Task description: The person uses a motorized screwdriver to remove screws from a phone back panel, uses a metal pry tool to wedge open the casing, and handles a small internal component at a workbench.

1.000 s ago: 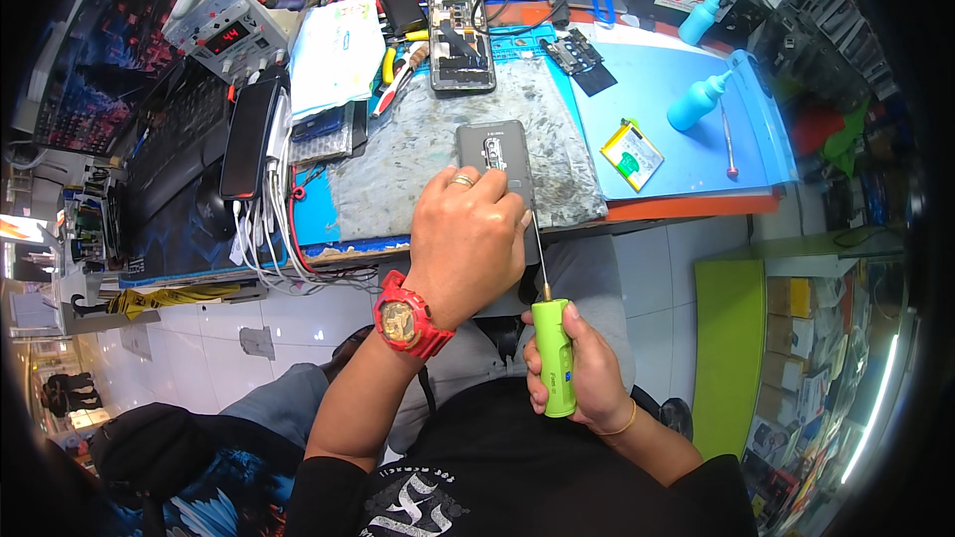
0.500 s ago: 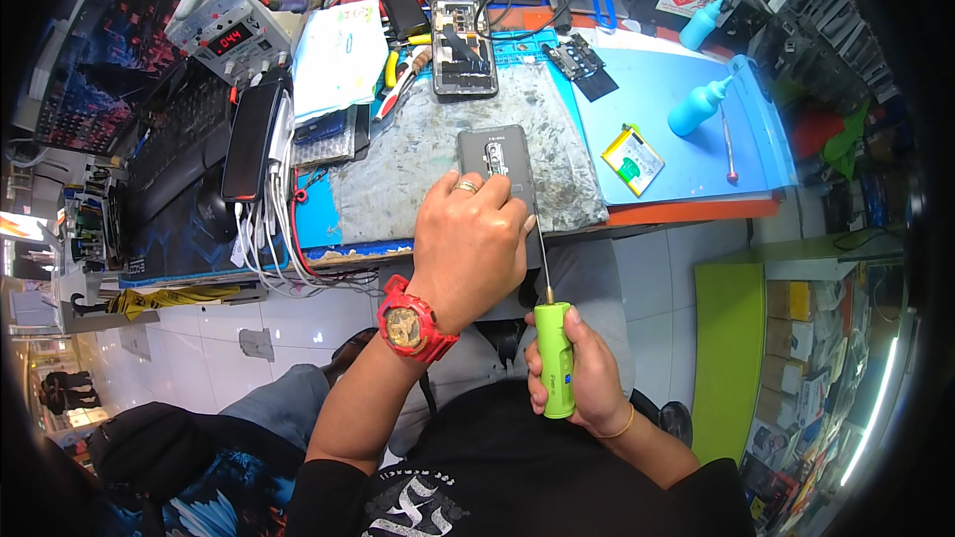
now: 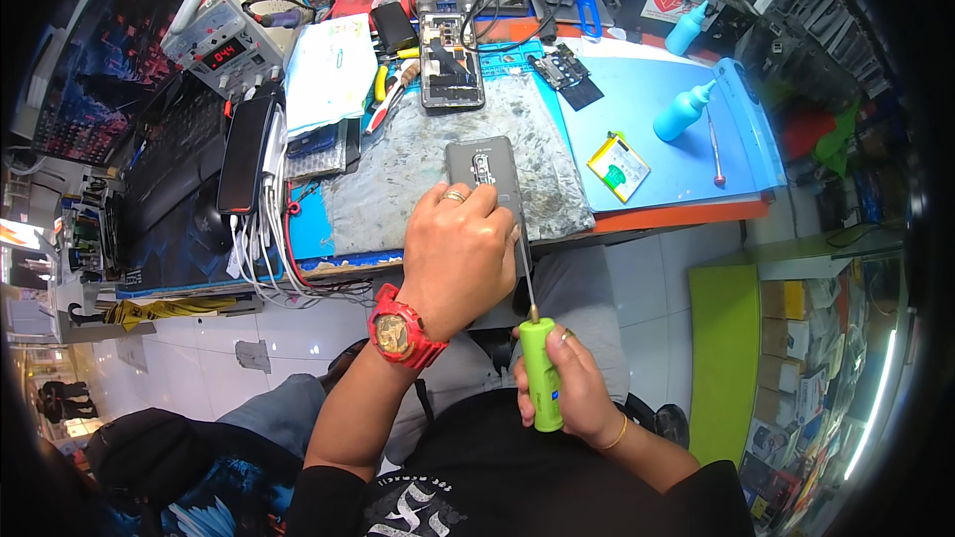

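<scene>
A dark, slim phone-shaped panel [image 3: 484, 159] with a camera cutout near its far end lies at the mat's front edge. My left hand [image 3: 461, 249] is closed over its near part, hiding that end. In my right hand [image 3: 577, 378] is a green-handled tool [image 3: 541, 378] with a thin metal shaft. The shaft runs along the panel's right side, close to my left fingers; whether its tip touches the panel I cannot tell. Beyond the panel, an opened phone [image 3: 453, 75] with its insides showing lies at the mat's far edge.
A worn grey mat [image 3: 378, 179] covers the bench middle. On the right, a blue sheet [image 3: 617, 104] bears a battery [image 3: 619, 169], a blue squeeze bottle [image 3: 682, 114] and a thin screwdriver [image 3: 716, 154]. On the left are a phone [image 3: 247, 154], white cables [image 3: 267, 229] and pliers [image 3: 391, 99].
The whole view has shifted slightly, so bench and hands sit a little lower and further left. Both hands keep their holds; the tool's shaft has tilted slightly.
</scene>
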Demonstrator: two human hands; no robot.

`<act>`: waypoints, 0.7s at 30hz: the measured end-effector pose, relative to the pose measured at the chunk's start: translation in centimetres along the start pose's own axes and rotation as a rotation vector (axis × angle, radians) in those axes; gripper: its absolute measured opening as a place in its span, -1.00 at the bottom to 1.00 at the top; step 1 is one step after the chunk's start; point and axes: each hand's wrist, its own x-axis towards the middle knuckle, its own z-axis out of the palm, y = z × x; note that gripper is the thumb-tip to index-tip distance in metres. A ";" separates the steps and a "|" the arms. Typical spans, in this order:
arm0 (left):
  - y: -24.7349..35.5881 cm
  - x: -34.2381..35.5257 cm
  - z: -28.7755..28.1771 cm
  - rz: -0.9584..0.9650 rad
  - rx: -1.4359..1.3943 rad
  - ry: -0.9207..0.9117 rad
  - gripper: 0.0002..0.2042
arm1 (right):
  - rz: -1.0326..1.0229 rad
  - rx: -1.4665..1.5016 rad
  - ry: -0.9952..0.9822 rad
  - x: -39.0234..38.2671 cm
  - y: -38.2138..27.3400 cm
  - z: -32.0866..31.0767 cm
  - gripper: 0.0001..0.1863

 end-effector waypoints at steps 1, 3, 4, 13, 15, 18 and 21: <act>0.0 0.0 0.0 0.003 0.003 0.003 -0.89 | -0.002 0.013 0.030 0.3 0.0 -0.2 -0.48; 0.0 0.0 -0.1 0.004 0.005 0.001 -0.90 | 0.005 0.030 0.061 0.6 -0.1 -0.6 -0.41; 0.1 0.0 -0.1 0.003 0.004 -0.004 -0.90 | 0.013 0.034 0.062 0.8 -0.2 -0.8 -0.41; 0.0 0.0 -0.4 0.002 0.022 -0.032 -0.87 | 0.058 0.059 0.049 0.6 -0.3 -0.7 -0.39; 0.0 -0.1 -0.3 0.002 0.025 -0.029 -0.86 | 0.056 0.061 0.048 0.7 -0.3 -0.7 -0.38; 0.1 0.0 -0.3 0.004 0.030 -0.029 -0.86 | 0.048 0.064 0.056 0.7 -0.3 -0.6 -0.38; 0.1 0.0 -0.3 0.005 0.031 -0.026 -0.86 | 0.034 0.056 0.059 0.8 -0.2 -0.7 -0.37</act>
